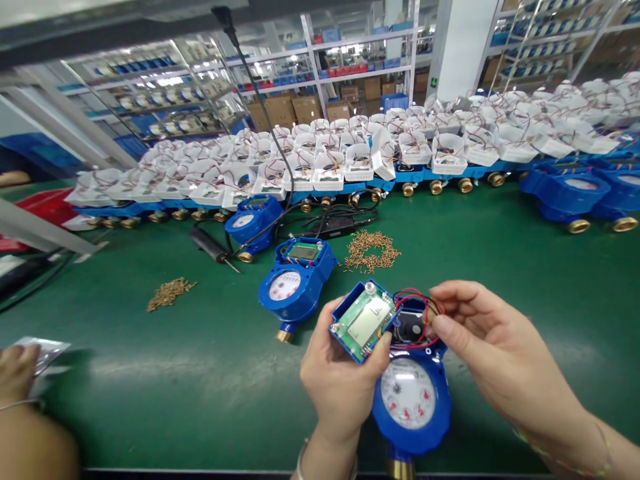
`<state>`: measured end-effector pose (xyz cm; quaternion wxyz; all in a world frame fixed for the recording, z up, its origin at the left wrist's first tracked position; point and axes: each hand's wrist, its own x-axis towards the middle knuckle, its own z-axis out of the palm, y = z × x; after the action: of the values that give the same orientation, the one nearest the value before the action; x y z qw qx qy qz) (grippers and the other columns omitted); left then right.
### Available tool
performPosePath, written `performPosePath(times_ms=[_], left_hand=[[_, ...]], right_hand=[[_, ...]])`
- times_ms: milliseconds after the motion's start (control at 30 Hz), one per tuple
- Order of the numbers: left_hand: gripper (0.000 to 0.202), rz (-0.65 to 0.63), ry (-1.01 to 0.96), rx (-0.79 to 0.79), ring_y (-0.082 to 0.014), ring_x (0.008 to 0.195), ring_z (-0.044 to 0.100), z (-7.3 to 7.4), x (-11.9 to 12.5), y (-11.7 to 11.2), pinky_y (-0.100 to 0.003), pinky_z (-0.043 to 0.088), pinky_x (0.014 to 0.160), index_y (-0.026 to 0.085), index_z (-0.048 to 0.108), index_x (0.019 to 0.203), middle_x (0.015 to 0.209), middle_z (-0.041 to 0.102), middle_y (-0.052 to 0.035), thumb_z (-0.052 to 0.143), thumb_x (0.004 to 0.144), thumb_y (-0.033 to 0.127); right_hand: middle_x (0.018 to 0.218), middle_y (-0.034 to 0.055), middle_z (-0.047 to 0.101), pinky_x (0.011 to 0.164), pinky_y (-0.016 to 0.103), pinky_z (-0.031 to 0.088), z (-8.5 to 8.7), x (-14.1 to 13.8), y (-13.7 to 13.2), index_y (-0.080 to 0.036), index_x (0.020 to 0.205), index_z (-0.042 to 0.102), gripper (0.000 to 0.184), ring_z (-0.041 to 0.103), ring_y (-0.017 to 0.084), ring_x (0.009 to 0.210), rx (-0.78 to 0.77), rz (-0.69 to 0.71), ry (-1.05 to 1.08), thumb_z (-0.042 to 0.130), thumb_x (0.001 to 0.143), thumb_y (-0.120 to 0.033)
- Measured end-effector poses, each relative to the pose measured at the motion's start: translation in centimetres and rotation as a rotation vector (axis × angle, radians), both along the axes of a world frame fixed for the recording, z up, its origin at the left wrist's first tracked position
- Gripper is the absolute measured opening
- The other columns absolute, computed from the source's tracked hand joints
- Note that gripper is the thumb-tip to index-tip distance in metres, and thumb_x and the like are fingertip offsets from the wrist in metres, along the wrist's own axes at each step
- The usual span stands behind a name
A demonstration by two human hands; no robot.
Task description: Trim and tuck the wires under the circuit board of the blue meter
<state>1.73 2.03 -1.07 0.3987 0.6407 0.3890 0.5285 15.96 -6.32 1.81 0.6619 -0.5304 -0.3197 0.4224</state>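
My left hand (340,383) grips a blue module with a green circuit board and a small screen (364,321), lifted off a blue water meter (411,400) that stands near the table's front edge. My right hand (493,343) pinches the red and black wires (419,308) that run between the module and the meter's open top. The meter's white dial faces up just below both hands.
Another blue meter (296,280) lies behind, and a third (253,223) beside a screwdriver (213,248). Two heaps of brass screws (373,251) (170,293) lie on the green mat (200,373). Rows of white-capped meters (350,160) line the back. Another person's arm (23,413) is at far left.
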Motion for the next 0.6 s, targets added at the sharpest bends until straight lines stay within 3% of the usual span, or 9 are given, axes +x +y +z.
performPosePath(times_ms=[167, 267, 467, 600], left_hand=[[0.05, -0.007, -0.06, -0.057, -0.0163, 0.077, 0.072, 0.2, 0.1, 0.0, -0.022, 0.061, 0.072, 0.017, 0.061, 0.109, 0.091, 0.072, -0.0012, 0.081, 0.065, 0.022], [0.049, -0.019, -0.071, -0.047, -0.0143, 0.078, 0.071, 0.2, 0.1, 0.0, -0.018, 0.06, 0.073, 0.019, 0.061, 0.11, 0.092, 0.072, 0.0002, 0.082, 0.065, 0.02], [0.05, -0.035, -0.064, -0.038, -0.0124, 0.079, 0.07, 0.1, -0.2, 0.2, -0.016, 0.058, 0.074, 0.021, 0.062, 0.11, 0.092, 0.071, 0.002, 0.081, 0.065, 0.019], [0.049, -0.037, -0.04, -0.04, -0.0144, 0.078, 0.071, 0.1, -0.3, 0.0, -0.019, 0.059, 0.074, 0.02, 0.061, 0.11, 0.092, 0.071, 0.0008, 0.081, 0.066, 0.02]], right_hand=[[0.1, 0.0025, 0.069, 0.081, 0.02, 0.055, -0.5, 0.2, -0.3, -0.027, 0.108, 0.068, 0.026, 0.065, 0.011, 0.088, 0.06, 0.156, 0.286, 0.073, 0.083, -0.025], [0.096, 0.0019, 0.071, 0.081, 0.02, 0.055, -0.7, 0.3, -0.3, -0.028, 0.106, 0.069, 0.024, 0.066, 0.01, 0.086, 0.083, 0.197, 0.383, 0.072, 0.083, -0.022], [0.093, 0.0019, 0.071, 0.084, 0.022, 0.055, -1.1, 0.9, 0.3, -0.029, 0.112, 0.068, 0.026, 0.068, 0.01, 0.087, 0.149, 0.412, 0.52, 0.065, 0.088, -0.018], [0.094, 0.0027, 0.071, 0.081, 0.025, 0.057, -1.3, 1.1, 0.3, -0.029, 0.113, 0.067, 0.028, 0.069, 0.012, 0.082, 0.115, 0.355, 0.441, 0.067, 0.087, -0.021]])
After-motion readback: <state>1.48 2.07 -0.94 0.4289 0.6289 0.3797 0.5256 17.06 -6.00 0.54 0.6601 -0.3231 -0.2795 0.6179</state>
